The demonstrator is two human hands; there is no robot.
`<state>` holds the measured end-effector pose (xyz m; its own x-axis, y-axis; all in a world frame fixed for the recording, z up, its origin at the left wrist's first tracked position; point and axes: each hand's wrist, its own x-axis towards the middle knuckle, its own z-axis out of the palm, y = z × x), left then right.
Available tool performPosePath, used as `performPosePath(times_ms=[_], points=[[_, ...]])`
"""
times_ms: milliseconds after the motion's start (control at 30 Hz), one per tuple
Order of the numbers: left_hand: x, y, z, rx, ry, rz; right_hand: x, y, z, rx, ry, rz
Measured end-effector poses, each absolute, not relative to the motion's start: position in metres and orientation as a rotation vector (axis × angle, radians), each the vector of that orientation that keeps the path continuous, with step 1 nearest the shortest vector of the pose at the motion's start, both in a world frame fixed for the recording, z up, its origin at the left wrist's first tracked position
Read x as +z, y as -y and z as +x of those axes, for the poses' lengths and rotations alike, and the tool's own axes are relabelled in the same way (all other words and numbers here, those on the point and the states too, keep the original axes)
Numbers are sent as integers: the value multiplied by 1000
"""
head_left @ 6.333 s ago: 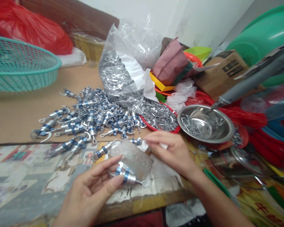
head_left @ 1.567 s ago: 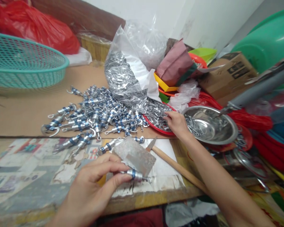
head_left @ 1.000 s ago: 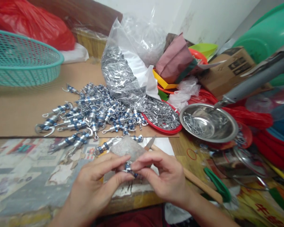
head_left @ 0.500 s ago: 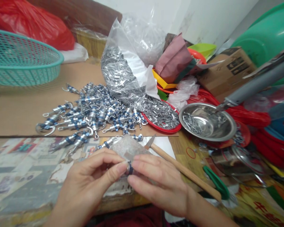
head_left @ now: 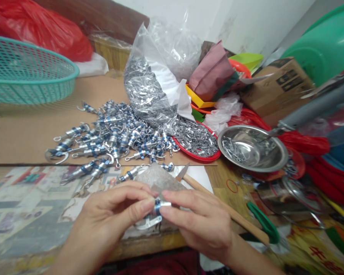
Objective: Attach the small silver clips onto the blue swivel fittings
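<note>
Between the fingertips of both hands is a small silver-and-blue metal fitting (head_left: 157, 208) with a curved arm hanging below it. My left hand (head_left: 111, 214) pinches its left end between thumb and forefinger. On the right end, the thumb and fingers of my right hand (head_left: 200, 217) close around the silver barrel. A flat grey metal block (head_left: 157, 176) lies just beyond my fingers, partly covered by them. Behind it spreads a pile of similar fittings (head_left: 117, 133), many with eyelets and curved hooks. A wooden-handled tool (head_left: 229, 210) with a pointed metal head slants beside my right hand.
A red dish (head_left: 197, 158) heaped with small metal pieces stands beside a steel bowl (head_left: 252, 168). A clear bag (head_left: 146, 91) of metal pieces leans behind. A turquoise basket (head_left: 31, 91) is at left, a cardboard box (head_left: 272, 91) at right.
The fitting has turned in my fingers, so its curved arm and silver barrel now show. My right fingers have parted slightly from covering it and shifted a little right.
</note>
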<state>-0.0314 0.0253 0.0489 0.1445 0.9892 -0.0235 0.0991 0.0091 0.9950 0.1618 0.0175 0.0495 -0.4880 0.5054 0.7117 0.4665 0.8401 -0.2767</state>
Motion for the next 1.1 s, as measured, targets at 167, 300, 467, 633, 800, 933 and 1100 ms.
performPosePath(times_ms=[167,300,467,633,800,933,1100], points=[[42,-15,-19,1040,-1218,946,46,-14,154,321,1998,-802],[41,-7,-8,1107,-1136,631,48,-13,149,457,1907,-860],[44,-7,-6,1079,-1117,614,61,-54,186,430,2184,-1165],[44,-9,-13,961,-1033,669,50,-123,250,-34,2280,-1824],[38,-11,-17,900,-1049,722,31,-145,265,-9,2289,-1867],[30,-14,-21,914,-1063,688,34,-140,256,43,2156,-1796],[31,-17,-21,917,-1029,631,50,-94,211,362,2073,-1574]])
